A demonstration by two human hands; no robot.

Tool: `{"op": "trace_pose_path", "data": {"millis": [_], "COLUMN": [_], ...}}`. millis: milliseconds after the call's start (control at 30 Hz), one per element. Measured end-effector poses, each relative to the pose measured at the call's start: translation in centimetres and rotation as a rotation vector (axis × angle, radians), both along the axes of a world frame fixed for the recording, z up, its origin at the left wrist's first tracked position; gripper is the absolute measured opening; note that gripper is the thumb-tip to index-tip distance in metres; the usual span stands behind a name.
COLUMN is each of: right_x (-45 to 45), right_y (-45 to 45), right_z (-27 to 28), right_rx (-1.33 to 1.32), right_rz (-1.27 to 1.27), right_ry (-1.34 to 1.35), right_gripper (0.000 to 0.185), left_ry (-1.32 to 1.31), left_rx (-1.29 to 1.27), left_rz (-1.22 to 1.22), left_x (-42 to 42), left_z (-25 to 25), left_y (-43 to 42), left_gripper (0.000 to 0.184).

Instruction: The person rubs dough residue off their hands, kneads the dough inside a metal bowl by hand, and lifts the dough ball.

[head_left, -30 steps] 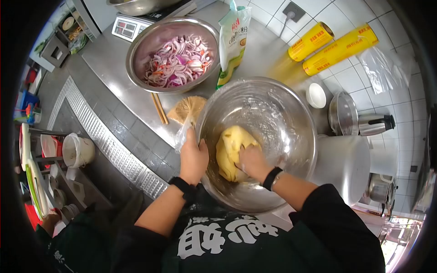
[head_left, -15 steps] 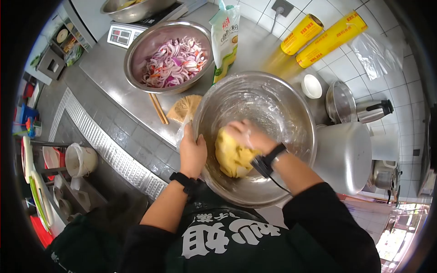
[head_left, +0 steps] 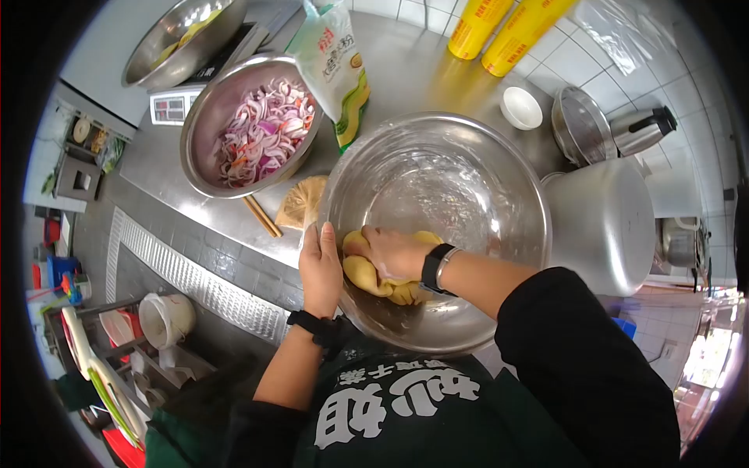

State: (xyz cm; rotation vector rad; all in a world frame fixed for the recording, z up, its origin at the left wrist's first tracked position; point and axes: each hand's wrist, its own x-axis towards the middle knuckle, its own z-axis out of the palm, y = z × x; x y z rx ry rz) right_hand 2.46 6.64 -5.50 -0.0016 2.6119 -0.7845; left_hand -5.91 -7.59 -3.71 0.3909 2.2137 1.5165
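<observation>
A large steel bowl (head_left: 468, 160) stands at the table's front edge, its inner wall streaked with white residue. Yellow dough (head_left: 367, 274) lies in its lower left part. My right hand (head_left: 394, 253) presses into the dough, fingers curled and sunk in it. On the bowl's left rim rests my left hand (head_left: 321, 269), gripping the rim between thumb and fingers. Just beyond that hand is a plastic bag of tan powder (head_left: 302, 204), touching or close to the rim.
Sliced onions (head_left: 265, 132) fill a steel bowl at upper left, near chopsticks (head_left: 262, 217). A flour bag (head_left: 335, 66) stands behind. To the right are a white bowl (head_left: 521, 108), a strainer (head_left: 581, 125), a kettle (head_left: 644, 129) and a large pot (head_left: 605, 226).
The view has shifted. My right hand has come down from the dough's top and pushed into it, and the dough is flatter and folded. My left hand has stayed at the rim.
</observation>
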Motion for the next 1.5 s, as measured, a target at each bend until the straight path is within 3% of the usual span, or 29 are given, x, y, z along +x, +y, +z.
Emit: {"op": "trace_pose_path", "data": {"millis": [133,233,300,400,467,567,600,667,833,967,1100,1133,1233,1367,1400,1500], "right_x": [-0.2,2.7,5.4,9.3,10.4,10.0,9.7,8.4,5.6,7.1,10.2,11.3,11.9,9.2,8.6,7.4], "right_y": [1.0,3.1,4.3,4.8,4.3,3.1,2.7,2.1,0.9,3.0,8.2,9.2,7.6,4.1,4.3,5.3], "right_z": [-0.6,-2.6,3.9,5.0,5.0,3.2,1.9,-0.3,-1.5,2.2,4.4,2.6,-1.8,-0.8,-0.4,2.8], "right_rx": [-0.157,-0.349,-0.169,0.058,0.280,0.208,0.274,0.345,0.452,-0.026,-0.286,-0.150,-0.451,-0.788,-0.541,-0.220], "right_rz": [-0.106,-0.232,-0.390,-0.396,-0.302,-0.140,-0.104,-0.100,-0.158,-0.265,-0.498,-0.608,-0.924,-1.035,-0.985,-0.874], "right_ry": [0.062,0.583,0.540,0.390,0.202,0.110,0.232,0.206,0.095,0.142,0.199,0.152,-0.109,0.054,0.022,0.117], "right_gripper": [0.064,0.063,0.059,0.052,0.044,0.030,0.024,0.024,0.030,0.039,0.043,0.058,0.072,0.069,0.062,0.056], "left_ry": [0.067,0.061,0.021,0.031,0.062,0.082,0.082,0.159,0.049,0.133,0.081,0.071,0.079,0.106,0.139,0.211], "left_rx": [-0.051,0.136,0.099,0.052,0.046,0.021,-0.003,0.047,-0.063,-0.090,0.014,0.035,0.027,0.000,0.010,0.032], "left_rz": [-0.011,0.013,0.031,0.063,0.067,0.043,0.034,0.036,-0.019,-0.020,-0.015,-0.014,0.001,-0.011,-0.004,0.008], "left_x": [-0.4,-0.4,-0.5,-0.4,-0.4,0.4,0.5,0.7,0.4,0.8,0.9,1.0,0.9,0.6,0.7,0.4], "left_z": [-0.4,-0.5,0.6,0.0,-0.3,0.1,0.6,0.1,1.1,0.8,1.0,0.9,0.4,0.3,-0.1,-1.4], "left_y": [0.1,0.2,0.0,-0.3,0.1,0.8,1.1,1.4,0.9,0.4,0.7,0.6,0.8,0.8,0.8,0.7], "left_gripper": [0.029,0.028,0.027,0.027,0.026,0.026,0.027,0.026,0.026,0.026,0.028,0.029,0.030,0.030,0.030,0.029]}}
